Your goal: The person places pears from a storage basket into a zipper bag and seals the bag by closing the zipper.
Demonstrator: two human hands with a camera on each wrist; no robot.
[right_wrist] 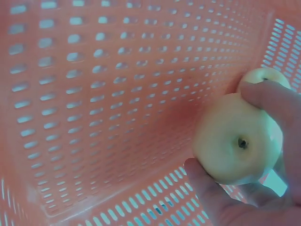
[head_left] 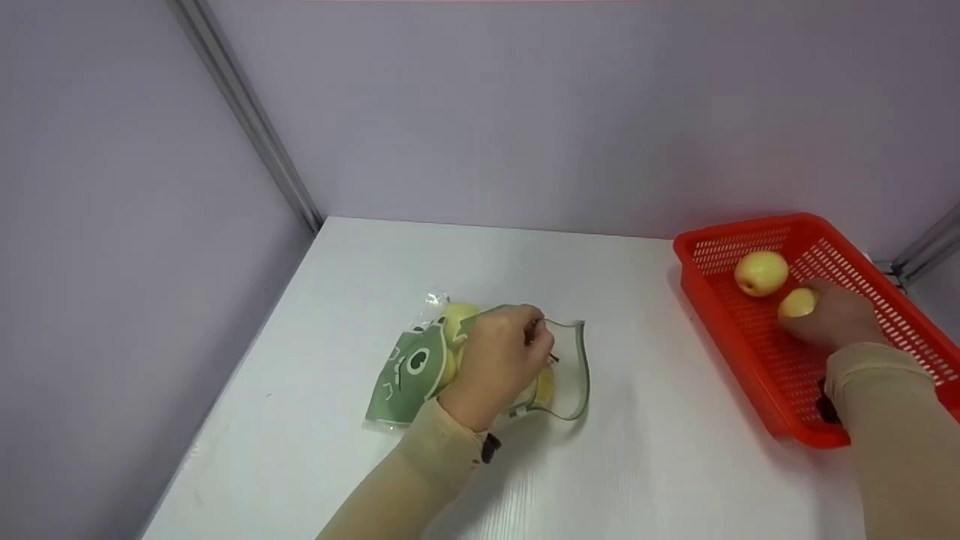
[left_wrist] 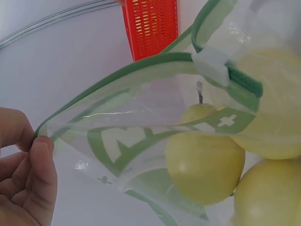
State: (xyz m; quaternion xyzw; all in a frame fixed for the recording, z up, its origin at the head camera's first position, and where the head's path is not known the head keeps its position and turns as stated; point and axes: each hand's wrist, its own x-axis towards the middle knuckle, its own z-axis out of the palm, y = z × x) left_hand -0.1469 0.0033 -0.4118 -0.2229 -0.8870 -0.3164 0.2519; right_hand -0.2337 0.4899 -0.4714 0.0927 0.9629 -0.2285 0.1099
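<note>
Rising behind the work area is a pale wall panel (head_left: pixel 525 112), with a white tabletop (head_left: pixel 645 480) at its foot. On the tabletop's right side stands a red perforated plastic basket (head_left: pixel 731 345). To its left, well apart, lies a clear slider-zip bag (head_left: pixel 405 382) with a green cartoon-face print, its green-edged mouth parted. The right hand (head_left: pixel 844 315) is inside the basket, spread only to fruit width, thumb and fingers curled around a yellow apple (right_wrist: pixel 230 146). The left hand (head_left: pixel 499 360) is over the bag, thumb and finger pinching the edge of its mouth. A loose yellow apple (head_left: pixel 761 273) sits in the basket near the held one; contact between them cannot be determined. Several bagged apples (left_wrist: pixel 207 169) lie together. Smallest item noted: a white slider (left_wrist: pixel 211 66) on the zip.
</note>
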